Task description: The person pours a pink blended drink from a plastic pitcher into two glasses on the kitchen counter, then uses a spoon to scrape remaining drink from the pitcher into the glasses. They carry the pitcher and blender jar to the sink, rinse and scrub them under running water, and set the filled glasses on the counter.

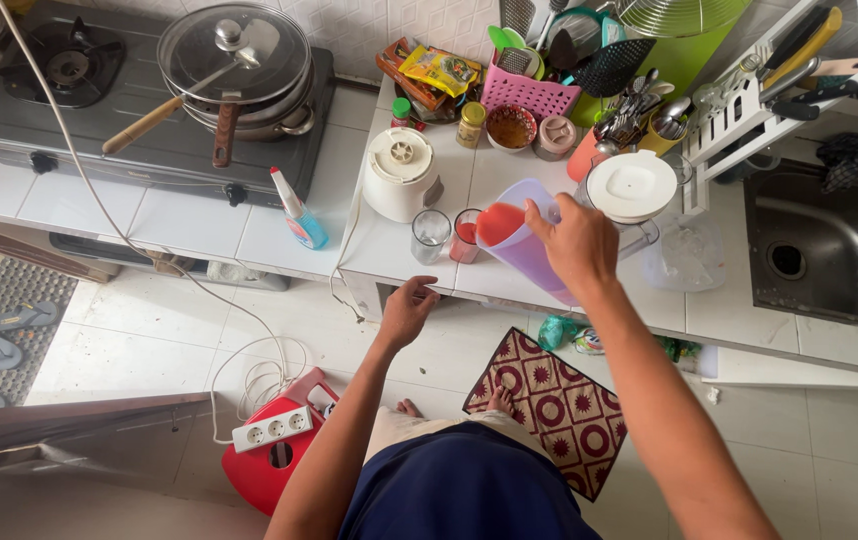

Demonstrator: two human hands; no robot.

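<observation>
head view: the right hand (577, 243), fingers closed round a tilted lilac jug (524, 240) of red juice, pours into the partly filled glass (466, 236) near the front edge of the white tabletop (279, 235); an empty glass (430, 235) stands just left of it, beside a white blender base (401, 173). the left hand (407, 310) rests loosely curled on the tabletop edge, holding nothing. judged step: filling; the next move calls for a steady tilt, then shifting to the empty glass.
</observation>
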